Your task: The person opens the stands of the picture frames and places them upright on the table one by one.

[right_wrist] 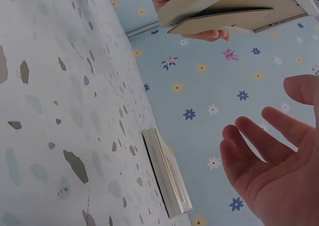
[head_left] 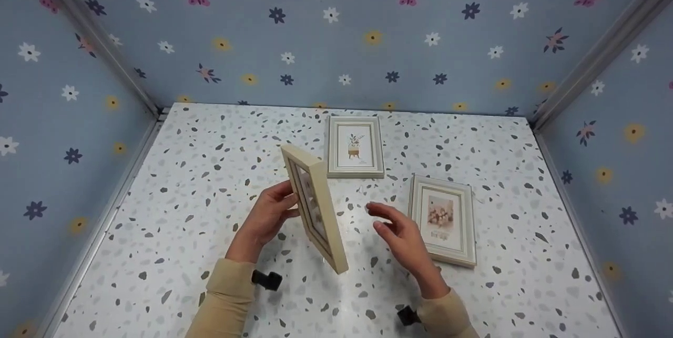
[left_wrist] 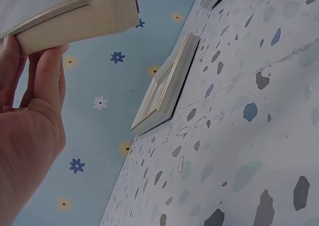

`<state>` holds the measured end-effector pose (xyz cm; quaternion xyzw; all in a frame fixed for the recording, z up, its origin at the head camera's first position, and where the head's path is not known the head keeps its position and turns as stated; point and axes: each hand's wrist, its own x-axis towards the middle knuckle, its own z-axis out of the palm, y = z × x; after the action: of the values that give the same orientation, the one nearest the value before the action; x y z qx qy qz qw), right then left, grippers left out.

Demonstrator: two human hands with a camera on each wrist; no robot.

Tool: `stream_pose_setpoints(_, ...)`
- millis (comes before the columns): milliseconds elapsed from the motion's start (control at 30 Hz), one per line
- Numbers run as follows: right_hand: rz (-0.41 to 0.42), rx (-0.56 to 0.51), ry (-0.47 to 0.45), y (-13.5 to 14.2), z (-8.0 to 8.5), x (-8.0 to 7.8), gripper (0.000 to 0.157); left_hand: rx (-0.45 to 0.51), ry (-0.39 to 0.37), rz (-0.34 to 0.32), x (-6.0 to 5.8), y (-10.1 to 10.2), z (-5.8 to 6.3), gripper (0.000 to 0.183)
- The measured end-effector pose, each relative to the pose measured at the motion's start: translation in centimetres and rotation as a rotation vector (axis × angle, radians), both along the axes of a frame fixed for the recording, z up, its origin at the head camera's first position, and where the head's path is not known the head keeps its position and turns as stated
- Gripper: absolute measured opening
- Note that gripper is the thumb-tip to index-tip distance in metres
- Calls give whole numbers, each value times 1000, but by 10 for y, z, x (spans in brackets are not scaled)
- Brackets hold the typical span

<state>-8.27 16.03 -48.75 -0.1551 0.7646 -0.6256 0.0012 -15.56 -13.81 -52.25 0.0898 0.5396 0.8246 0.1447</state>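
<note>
Between the two hands, a cream picture frame [head_left: 314, 206] stands tilted above the tabletop [head_left: 173, 212], gripped by the left hand [head_left: 268, 215] alone. Just beside it, the right hand [head_left: 402, 233] hovers open, touching nothing. One-handed, the frame could slip and fall.

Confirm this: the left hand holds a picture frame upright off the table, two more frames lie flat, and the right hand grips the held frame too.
Not quite. The right hand is open and apart from the held frame, as the head view shows. The left hand alone holds it; two frames lie flat.
</note>
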Motion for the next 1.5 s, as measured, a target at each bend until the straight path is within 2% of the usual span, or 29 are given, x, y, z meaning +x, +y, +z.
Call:
stream_pose_setpoints(233, 68, -110, -15, -9, 2, -2, 34, 39, 3, -23, 1, 3, 2, 27)
stream_pose_setpoints(400, 115, -127, -10, -17, 2, -4, 34, 55, 7, -49, 1, 6, 3, 26)
stream_pose_setpoints(667, 146, -175, -101, -31, -31, -19, 34, 84, -15, -64, 1, 12, 3, 26)
stream_pose_setpoints(867, 193, -259, -155, -39, -43, -22, 34, 58, -46, -60, 3, 14, 5, 30)
stream_pose_setpoints(1100, 247, -306, -159, -45, -44, -23, 37, 28, -67, -49, 3, 14, 5, 31)
stream_pose_setpoints(1500, 326, -366, -163, -51, -46, -23, 39, 5, -1, -127, 3, 11, -2, 27)
